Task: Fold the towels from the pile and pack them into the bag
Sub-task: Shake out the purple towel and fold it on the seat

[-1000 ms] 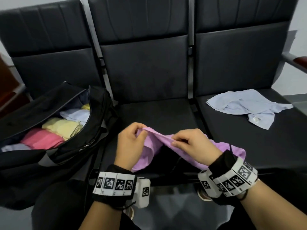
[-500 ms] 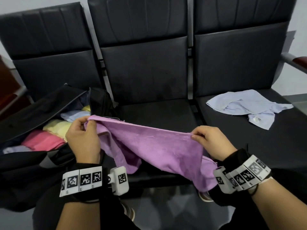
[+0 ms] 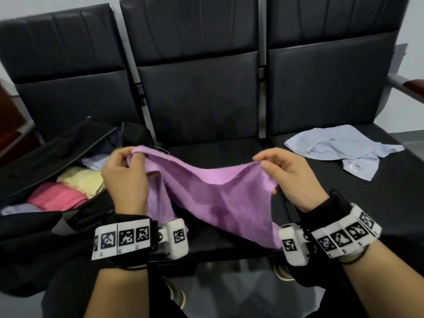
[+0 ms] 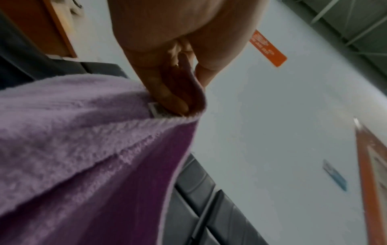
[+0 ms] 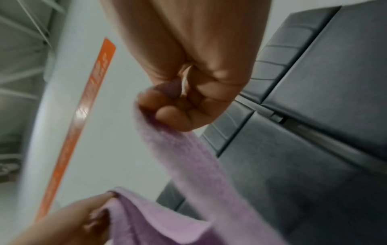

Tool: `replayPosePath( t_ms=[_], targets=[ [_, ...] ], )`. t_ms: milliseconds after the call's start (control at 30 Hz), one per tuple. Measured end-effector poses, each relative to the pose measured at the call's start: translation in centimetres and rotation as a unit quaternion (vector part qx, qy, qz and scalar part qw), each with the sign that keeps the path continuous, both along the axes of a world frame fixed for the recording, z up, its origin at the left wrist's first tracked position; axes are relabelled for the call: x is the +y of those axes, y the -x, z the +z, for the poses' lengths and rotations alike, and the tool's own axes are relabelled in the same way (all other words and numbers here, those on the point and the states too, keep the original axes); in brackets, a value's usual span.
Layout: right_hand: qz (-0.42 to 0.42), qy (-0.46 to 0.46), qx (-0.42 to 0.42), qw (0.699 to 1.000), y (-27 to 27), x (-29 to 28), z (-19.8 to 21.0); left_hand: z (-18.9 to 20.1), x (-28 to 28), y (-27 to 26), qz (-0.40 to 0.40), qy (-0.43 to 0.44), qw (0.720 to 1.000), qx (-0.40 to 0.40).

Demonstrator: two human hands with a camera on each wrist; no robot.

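1. The left hand and the right hand each pinched a top corner of the purple towel, which sagged between them over the middle seat.
2. Pulling that edge taut would likely square the fold.
3. The bag lay open left; a blue towel waited far right.

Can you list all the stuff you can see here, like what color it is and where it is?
purple towel: one, purple, held up over the middle seat
light blue towel: one, crumpled on the right seat
bag: one, black, open on the left seat
folded towels: pink, yellow and pale ones, inside the bag
seats: three, black, in a row
left hand: grip pinches the purple towel's left corner
right hand: grip pinches its right corner
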State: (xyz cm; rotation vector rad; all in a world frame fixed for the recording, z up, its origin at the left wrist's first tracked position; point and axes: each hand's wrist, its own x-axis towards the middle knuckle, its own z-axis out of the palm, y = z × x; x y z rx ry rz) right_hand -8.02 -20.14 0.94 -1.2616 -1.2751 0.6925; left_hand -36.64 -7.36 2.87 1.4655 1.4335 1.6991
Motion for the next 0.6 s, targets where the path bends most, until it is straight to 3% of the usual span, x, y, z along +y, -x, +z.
replayPosePath(
  t_ms=[100, 233, 400, 500, 600],
  targets=[
    [0.067, -0.035, 0.015, 0.997, 1.8, 0.3, 2.2, 1.4, -0.6, -2.5, -0.078, -0.033, 0.995, 0.047],
    [0.194, 0.045, 0.033, 0.98, 3.5, 0.6, 1.6, 0.2, -1.4, -4.5, -0.216, 0.006, 0.959, 0.183],
    [0.099, 0.048, -0.141, 0.984, 4.0, 1.2, -1.6, -3.1, -2.9, -4.4, -0.271, 0.072, 0.934, 0.22],
    [0.099, 0.028, -0.164, 0.981, 4.8, 1.3, -2.2, -3.9, -3.8, -4.4, -0.285, 0.091, 0.927, 0.228],
    [0.089, 0.02, -0.159, 0.983, 5.3, 1.7, -2.1, -3.5, -4.5, -4.6, -0.283, 0.096, 0.936, 0.187]
  ],
)
